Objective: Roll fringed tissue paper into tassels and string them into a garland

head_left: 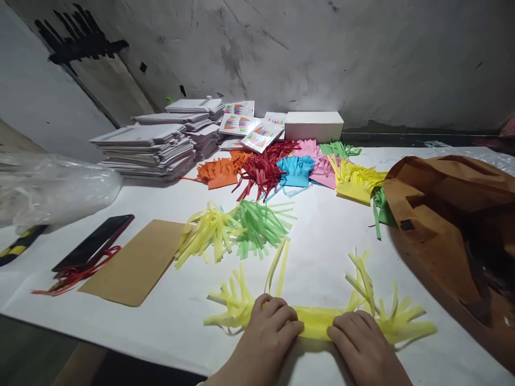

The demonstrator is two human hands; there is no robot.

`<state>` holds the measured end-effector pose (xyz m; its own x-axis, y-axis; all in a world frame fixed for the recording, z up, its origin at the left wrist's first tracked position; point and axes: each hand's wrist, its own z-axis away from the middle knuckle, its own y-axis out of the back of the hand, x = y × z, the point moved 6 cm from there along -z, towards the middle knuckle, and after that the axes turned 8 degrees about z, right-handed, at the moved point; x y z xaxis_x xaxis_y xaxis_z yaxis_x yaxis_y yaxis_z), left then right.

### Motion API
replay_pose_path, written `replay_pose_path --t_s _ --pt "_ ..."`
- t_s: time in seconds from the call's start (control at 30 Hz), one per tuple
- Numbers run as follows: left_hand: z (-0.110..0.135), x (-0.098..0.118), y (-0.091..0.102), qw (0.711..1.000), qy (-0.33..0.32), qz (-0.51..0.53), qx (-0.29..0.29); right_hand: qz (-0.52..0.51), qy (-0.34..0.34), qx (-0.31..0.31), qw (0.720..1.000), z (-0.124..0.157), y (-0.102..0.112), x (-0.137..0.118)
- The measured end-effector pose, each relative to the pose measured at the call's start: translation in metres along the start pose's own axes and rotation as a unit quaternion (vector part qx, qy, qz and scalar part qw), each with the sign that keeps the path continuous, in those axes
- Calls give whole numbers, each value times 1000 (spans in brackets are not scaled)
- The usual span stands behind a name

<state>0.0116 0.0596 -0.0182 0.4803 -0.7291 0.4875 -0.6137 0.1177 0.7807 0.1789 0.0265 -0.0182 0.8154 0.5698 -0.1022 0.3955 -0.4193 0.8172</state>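
A strip of yellow tissue paper (319, 321) with fringed ends lies across the near side of the white table, partly rolled along its middle. My left hand (273, 332) has its fingers curled over the strip's left part. Over its right part, my right hand (360, 340) is closed in the same way, leaving a short plain stretch between them. Loose fringe spreads out beyond both hands. Farther back lie a yellow paper tassel (211, 230) and a green paper tassel (259, 228), side by side.
Behind are fringed paper bundles in orange (223, 179), red (263, 169), blue (295, 174) and yellow (354, 187). White packets (140, 139) are stacked back left near a white box (314, 128). A phone (94, 241) and brown card (132, 262) lie left; a brown bag (426, 214) stands right.
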Motion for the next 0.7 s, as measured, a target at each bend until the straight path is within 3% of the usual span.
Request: replay_pose_path --t_s 0.17,0.33,0.43,0.5,0.57,0.63,0.7 --pt "0 -9 7 994 87 -9 67 -4 -99 -41 994 4 -9 16" --pt "-15 -18 2 977 188 -92 -28 131 -145 -89 977 -2 -16 19" --pt "-19 -21 -2 970 203 -114 -70 177 -166 -48 969 -4 -8 21" --pt "-19 -24 -4 968 210 -111 -82 152 -148 10 977 -6 -1 17" --pt "-19 -26 -4 967 219 -99 -80 82 -80 44 992 -7 -2 6" --pt "-18 -25 0 971 217 -79 -57 18 -14 51 998 -8 -8 -5" --pt "-19 -19 6 982 180 -54 -16 2 5 60 998 -8 -13 -10"
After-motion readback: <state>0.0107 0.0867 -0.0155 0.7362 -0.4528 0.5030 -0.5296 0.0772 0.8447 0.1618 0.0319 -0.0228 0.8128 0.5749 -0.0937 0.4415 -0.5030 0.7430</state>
